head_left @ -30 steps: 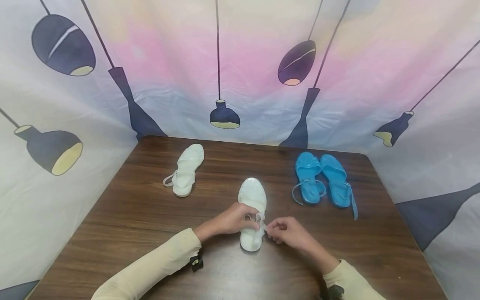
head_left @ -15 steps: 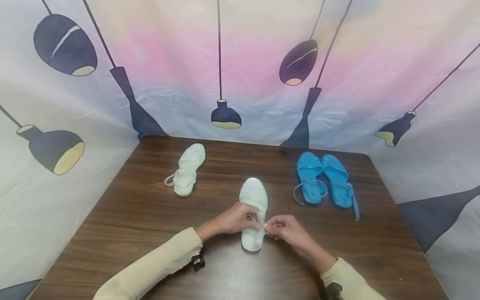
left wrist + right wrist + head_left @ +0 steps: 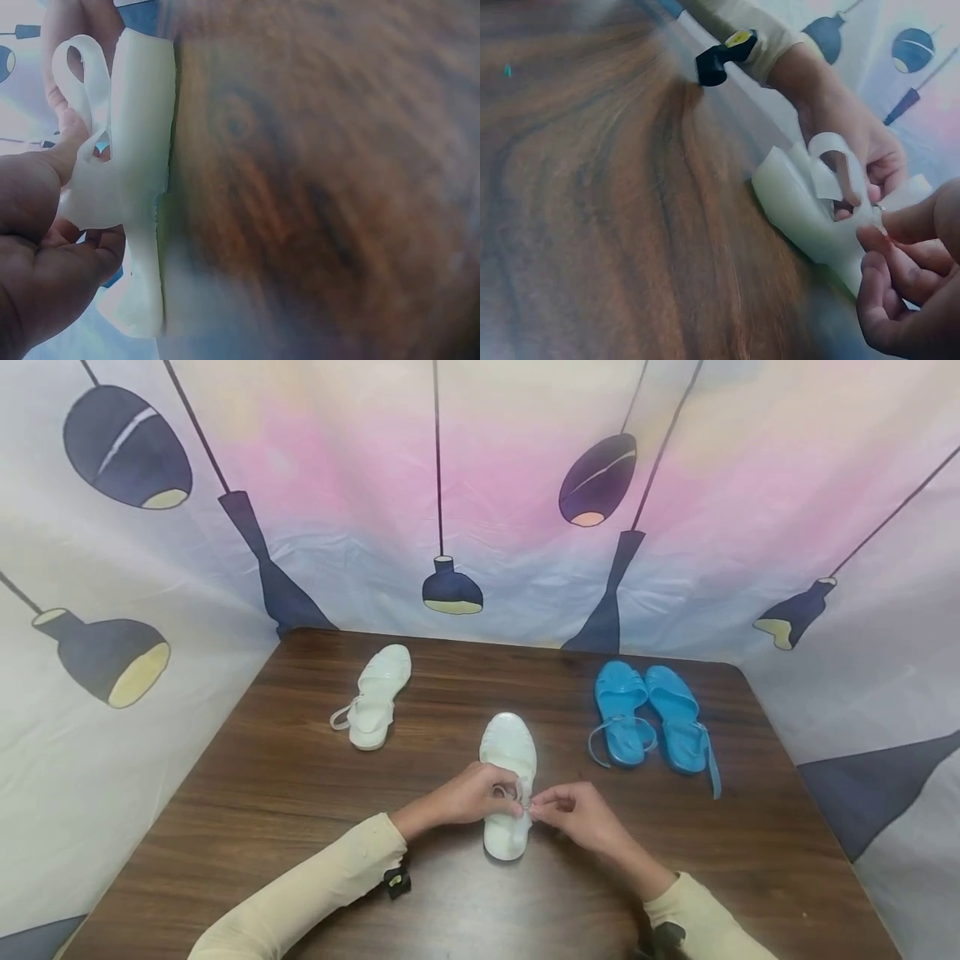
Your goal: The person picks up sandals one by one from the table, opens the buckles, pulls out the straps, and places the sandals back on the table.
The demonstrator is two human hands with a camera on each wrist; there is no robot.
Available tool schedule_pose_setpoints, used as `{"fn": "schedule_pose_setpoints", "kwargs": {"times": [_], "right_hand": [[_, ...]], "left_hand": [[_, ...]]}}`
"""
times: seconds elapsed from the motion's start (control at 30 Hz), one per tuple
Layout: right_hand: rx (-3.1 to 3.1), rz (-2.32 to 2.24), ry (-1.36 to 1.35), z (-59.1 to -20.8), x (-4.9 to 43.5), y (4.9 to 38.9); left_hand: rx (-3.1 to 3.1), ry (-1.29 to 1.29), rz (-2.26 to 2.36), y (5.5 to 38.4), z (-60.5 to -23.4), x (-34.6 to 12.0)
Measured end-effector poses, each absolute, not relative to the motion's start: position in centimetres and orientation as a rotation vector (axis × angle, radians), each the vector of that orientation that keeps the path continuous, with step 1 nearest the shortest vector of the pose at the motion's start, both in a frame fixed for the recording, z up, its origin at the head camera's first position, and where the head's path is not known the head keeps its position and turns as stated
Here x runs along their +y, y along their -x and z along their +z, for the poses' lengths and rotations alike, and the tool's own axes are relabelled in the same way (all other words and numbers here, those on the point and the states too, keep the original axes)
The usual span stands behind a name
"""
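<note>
Central white sandal (image 3: 507, 743), upright, strap (image 3: 98, 86) looped

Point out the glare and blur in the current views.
Head: pale glare on the table, low centre; left wrist: the table's grain heavily blurred, the white sandal crisper; right wrist: grain soft but readable.

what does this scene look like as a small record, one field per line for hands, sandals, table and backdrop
left hand: grips the near white sandal by its straps
right hand: pinches at that sandal's right side
far white sandal: far left, sole down
blue sandals: two, side by side, far right
table: brown, wood-grained
backdrop: printed with hanging lamps
</note>
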State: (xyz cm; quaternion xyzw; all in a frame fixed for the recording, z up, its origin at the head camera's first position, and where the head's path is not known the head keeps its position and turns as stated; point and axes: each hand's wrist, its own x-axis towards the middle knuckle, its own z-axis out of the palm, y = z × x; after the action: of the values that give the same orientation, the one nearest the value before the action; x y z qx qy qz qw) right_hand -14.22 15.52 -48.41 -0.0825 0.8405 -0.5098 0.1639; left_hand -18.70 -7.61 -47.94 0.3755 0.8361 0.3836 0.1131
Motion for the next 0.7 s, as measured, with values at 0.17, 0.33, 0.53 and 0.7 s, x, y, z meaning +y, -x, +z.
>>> {"fn": "schedule_pose_setpoints", "kwargs": {"times": [0.17, 0.33, 0.53, 0.7], "right_hand": [[2.392, -1.465, 0.211, -48.38, 15.9, 13.77], [2.461, -1.447, 0.179, -48.14, 15.45, 13.73], [2.537, -1.427, 0.204, -48.02, 15.05, 13.88], [2.573, -1.408, 0.204, -47.87, 15.08, 13.79]], "left_hand": [[2.447, -1.117, 1.134, 18.76, -47.92, -7.42], [2.435, -1.113, 1.131, 18.86, -47.63, -7.31], [2.431, -1.107, 1.124, 18.86, -47.5, -7.21], [2.412, -1.062, 1.129, 18.79, -47.36, -7.27]]}}
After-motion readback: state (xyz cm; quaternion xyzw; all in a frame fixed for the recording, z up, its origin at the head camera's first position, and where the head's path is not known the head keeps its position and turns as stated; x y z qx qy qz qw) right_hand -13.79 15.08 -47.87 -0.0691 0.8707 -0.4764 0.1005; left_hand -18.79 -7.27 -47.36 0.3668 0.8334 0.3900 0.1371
